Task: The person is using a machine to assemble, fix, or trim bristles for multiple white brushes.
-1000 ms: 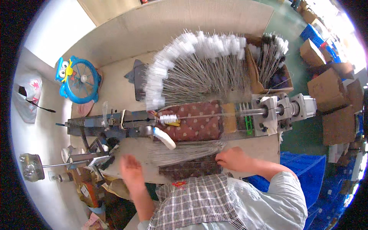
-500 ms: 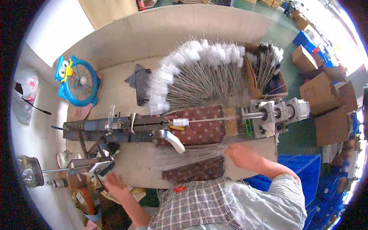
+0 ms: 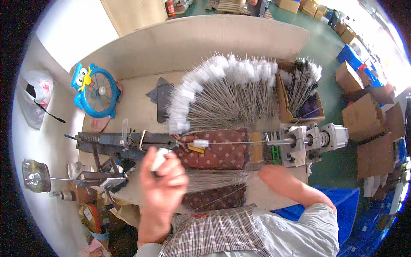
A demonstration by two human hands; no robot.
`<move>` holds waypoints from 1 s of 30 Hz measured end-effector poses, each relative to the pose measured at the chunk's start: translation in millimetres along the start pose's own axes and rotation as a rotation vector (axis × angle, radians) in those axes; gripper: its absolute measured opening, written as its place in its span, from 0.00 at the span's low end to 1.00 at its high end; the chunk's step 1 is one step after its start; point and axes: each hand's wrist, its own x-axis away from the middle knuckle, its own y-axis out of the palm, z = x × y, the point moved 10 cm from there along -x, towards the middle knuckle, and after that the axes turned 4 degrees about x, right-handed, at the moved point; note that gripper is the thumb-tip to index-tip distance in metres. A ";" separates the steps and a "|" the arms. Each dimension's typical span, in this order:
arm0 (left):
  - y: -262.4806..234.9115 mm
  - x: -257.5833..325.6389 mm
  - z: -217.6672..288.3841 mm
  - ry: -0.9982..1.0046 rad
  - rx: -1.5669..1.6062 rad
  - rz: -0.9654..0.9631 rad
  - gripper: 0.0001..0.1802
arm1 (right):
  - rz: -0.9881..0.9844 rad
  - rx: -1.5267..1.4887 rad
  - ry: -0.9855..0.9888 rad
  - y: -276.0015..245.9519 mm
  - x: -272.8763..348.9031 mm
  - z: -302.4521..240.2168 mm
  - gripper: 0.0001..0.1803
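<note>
My left hand (image 3: pixel 165 182) is closed around the white-wrapped lever handle (image 3: pixel 159 159) of a dark metal bench machine (image 3: pixel 109 140). A small white-bristled brush (image 3: pixel 201 143) lies level in the machine, its thin wire stem (image 3: pixel 239 142) running right to a motor-driven spindle (image 3: pixel 291 141). My right hand (image 3: pixel 276 176) is curled at the right end of a bundle of loose thin wires (image 3: pixel 214 180); its fingertips are hidden. Under the wires and the brush lies a brown polka-dotted cloth pad (image 3: pixel 229 156).
Behind the machine, a wide fan of white-tipped wire brushes (image 3: pixel 227 94) covers the table. A cardboard box (image 3: pixel 284 100) of more brushes stands right of it. A blue toy-like fan (image 3: pixel 96 92) is at the left, a blue bin (image 3: pixel 342 210) at the lower right.
My left hand has risen from the lower left to the lever handle and closed on it; the handle now sits further left. My right hand stays by the wire ends. The view has shifted slightly.
</note>
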 end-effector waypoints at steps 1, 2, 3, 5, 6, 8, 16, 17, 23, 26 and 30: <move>7.2 10.8 13.0 -0.086 0.138 0.000 0.19 | 0.023 0.023 0.055 -23.5 3.6 10.6 0.07; -7.2 19.4 25.0 -0.044 0.009 0.039 0.23 | 0.042 0.046 0.122 -45.6 7.8 20.5 0.06; -31.4 30.7 41.6 0.135 -0.143 0.068 0.25 | 0.143 0.013 0.191 -71.3 10.0 30.6 0.07; -53.0 43.3 38.8 0.312 -0.417 0.041 0.27 | 0.310 -0.087 0.325 -113.1 18.1 46.3 0.11; -57.5 36.4 18.3 0.232 -0.575 0.137 0.24 | 0.413 -0.053 0.271 -129.4 21.9 46.4 0.13; -48.8 13.7 -19.6 0.117 -0.995 0.101 0.18 | 0.513 -0.002 0.228 -146.7 20.4 52.1 0.15; 14.0 -100.4 -98.9 0.837 -2.480 -0.394 0.11 | 0.594 -0.403 0.292 -155.7 -41.0 49.7 0.14; 13.1 -107.9 -100.4 0.844 -2.474 -0.404 0.11 | 0.592 -0.359 0.322 -154.2 -43.7 53.5 0.11; 14.8 -129.7 -112.2 0.826 -2.602 -0.498 0.05 | 0.605 -0.230 0.333 -136.7 -44.2 80.7 0.05; 14.2 -151.9 -102.0 0.774 -2.931 -0.341 0.05 | 0.547 -0.299 0.354 -119.9 -49.6 89.1 0.06; 8.8 -143.9 -62.0 1.092 -2.993 -0.317 0.12 | 0.342 -0.357 0.244 -119.7 -53.9 71.6 0.09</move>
